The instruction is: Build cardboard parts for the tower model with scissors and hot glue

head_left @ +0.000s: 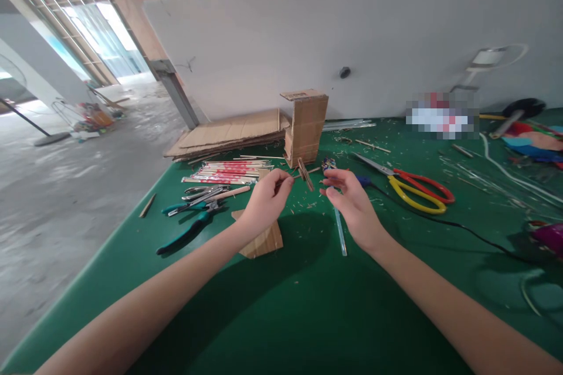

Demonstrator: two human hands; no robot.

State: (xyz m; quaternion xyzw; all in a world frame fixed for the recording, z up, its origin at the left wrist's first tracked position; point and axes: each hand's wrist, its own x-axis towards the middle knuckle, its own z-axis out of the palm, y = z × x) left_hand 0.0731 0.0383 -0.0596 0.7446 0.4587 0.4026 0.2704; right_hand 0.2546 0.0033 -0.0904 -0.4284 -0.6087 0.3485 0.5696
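My left hand (269,196) has its fingertips pinched on a thin wooden stick (313,171). The stick runs through or across a small strip of cardboard (305,174) in front of my hands. Opposite it, my right hand (349,202) is open, fingers bent and apart, with nothing visible in it. A pale blue translucent stick (340,231) lies beneath the right hand. Behind both hands stands an upright cardboard structure (308,129) with a flat top. Under the left wrist is a loose cardboard piece (266,241).
On the left lie teal-handled pliers (189,234) and wrapped sticks with red labels (229,173). Scissors (409,184) with red and yellow handles and a black cord (457,225) are to the right. Cardboard sheets (237,132) lean by the white board (264,47).
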